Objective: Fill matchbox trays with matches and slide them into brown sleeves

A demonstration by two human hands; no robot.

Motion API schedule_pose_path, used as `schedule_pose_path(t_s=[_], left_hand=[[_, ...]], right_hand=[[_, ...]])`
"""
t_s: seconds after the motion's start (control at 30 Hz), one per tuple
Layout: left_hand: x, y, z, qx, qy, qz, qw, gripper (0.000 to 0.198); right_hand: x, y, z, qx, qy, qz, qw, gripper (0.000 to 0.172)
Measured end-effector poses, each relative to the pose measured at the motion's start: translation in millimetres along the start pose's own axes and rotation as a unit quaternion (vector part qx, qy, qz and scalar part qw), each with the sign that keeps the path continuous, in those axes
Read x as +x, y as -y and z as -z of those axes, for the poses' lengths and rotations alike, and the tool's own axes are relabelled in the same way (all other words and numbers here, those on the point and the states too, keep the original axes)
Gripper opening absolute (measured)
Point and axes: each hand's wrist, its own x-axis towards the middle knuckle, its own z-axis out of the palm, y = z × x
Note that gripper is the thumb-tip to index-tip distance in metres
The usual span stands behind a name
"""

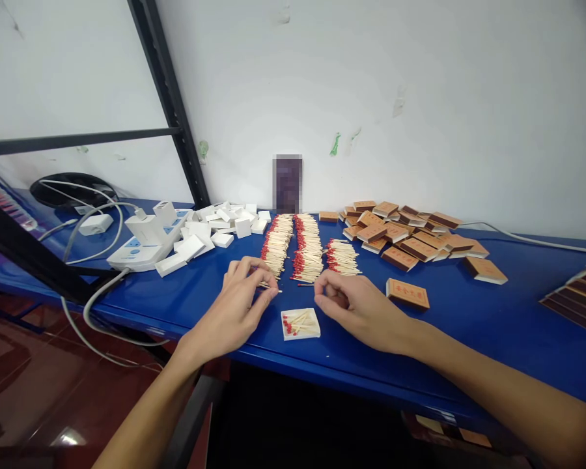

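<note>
My left hand (239, 303) is closed in a pinch on a few matches, their ends sticking out to the right. My right hand (354, 303) is curled with thumb and finger pressed together; whatever is in it is too small to make out. Between both hands lies a small white inner tray (300, 324) holding several red-tipped matches. Just beyond my fingers lie three rows of red-tipped matches (306, 246) on the blue table (469, 312).
A heap of white inner trays (215, 228) lies at the back left beside a white power strip (141, 244) with cables. Brown matchbox sleeves (405, 234) are piled at the back right, one (407, 294) lying alone near my right wrist. More stacked boxes (579, 296) sit at the far right.
</note>
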Motion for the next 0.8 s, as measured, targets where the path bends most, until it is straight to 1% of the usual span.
schedule_pose_path(t_s=[0.1,0.13,0.2,0.27,0.37,0.4,0.5,0.57,0.63,0.73,0.8], left_hand=[[-3.4,-17.6,-9.2,0.0,0.03,-0.026,0.999,0.018],[-4.1,-22.6,-11.8,0.007,0.04,-0.032,0.999,0.018],[-4.7,-26.4,-14.2,0.022,0.051,-0.038,0.998,0.018],[-4.6,-19.6,-11.6,0.041,0.04,-0.027,0.998,0.02],[-5.3,4.9,-0.8,0.083,0.003,0.014,0.996,0.02],[-6.1,13.5,3.3,0.09,-0.002,0.026,0.996,0.019],[-9.4,31.1,11.5,0.083,0.014,0.051,0.995,0.02],[-10.8,34.9,12.5,0.083,0.02,0.058,0.995,0.021],[-11.0,35.0,11.2,0.093,0.012,0.066,0.993,0.021],[-9.9,34.0,9.2,0.109,-0.004,0.092,0.99,0.021],[-8.7,34.5,8.8,0.115,0.0,0.111,0.987,0.021]], right_hand=[[4.3,-9.7,-0.4,-0.061,-0.046,-0.002,0.997,0.009],[5.7,-12.8,-0.9,-0.091,-0.047,-0.002,0.995,0.008],[7.4,-17.4,-2.3,-0.14,-0.028,-0.002,0.99,0.009],[8.2,-19.9,-3.7,-0.168,-0.005,-0.008,0.986,0.012],[8.6,-20.3,-4.6,-0.184,0.015,-0.017,0.983,0.014],[8.9,-19.9,-4.4,-0.186,0.018,-0.021,0.982,0.014],[10.0,-18.4,-3.4,-0.189,0.026,-0.031,0.981,0.015],[10.7,-17.5,-2.8,-0.193,0.027,-0.038,0.98,0.014],[11.0,-17.3,-2.5,-0.195,0.028,-0.043,0.979,0.014],[10.9,-18.2,-2.5,-0.199,0.034,-0.049,0.978,0.014],[10.3,-18.3,-2.1,-0.205,0.036,-0.051,0.977,0.014]])
